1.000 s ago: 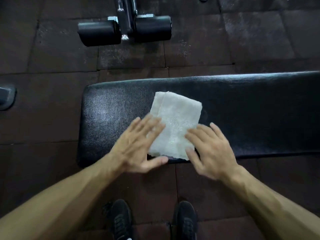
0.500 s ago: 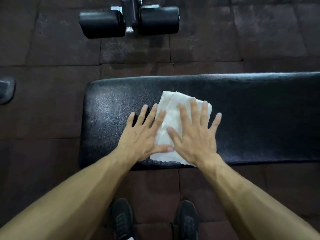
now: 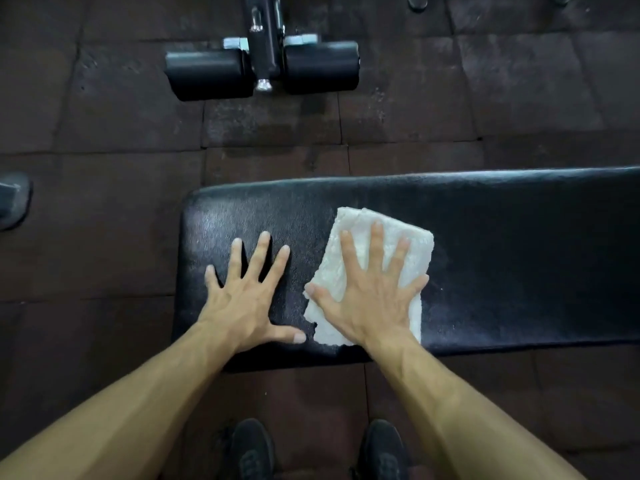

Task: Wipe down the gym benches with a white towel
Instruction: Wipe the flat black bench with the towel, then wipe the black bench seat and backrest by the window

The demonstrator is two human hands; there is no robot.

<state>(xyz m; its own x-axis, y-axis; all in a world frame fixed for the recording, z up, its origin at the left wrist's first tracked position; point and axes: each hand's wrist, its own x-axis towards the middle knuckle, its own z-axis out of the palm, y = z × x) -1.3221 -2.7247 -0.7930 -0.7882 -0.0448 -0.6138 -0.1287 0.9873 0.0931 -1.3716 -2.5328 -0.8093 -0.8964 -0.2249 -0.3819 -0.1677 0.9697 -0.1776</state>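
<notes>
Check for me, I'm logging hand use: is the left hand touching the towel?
Apart. Head view shows bare black bench between the left hand and the towel.

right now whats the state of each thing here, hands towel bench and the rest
white towel: folded, flat on the bench, pinned under the right hand
bench: black pad, towel and both hands on it
right hand: flat, fingers spread, pressing on the towel
left hand: flat, fingers spread, on bare pad beside the towel
foam rollers: on the floor beyond the bench, untouched
shoes: planted on the floor in front of the bench
</notes>
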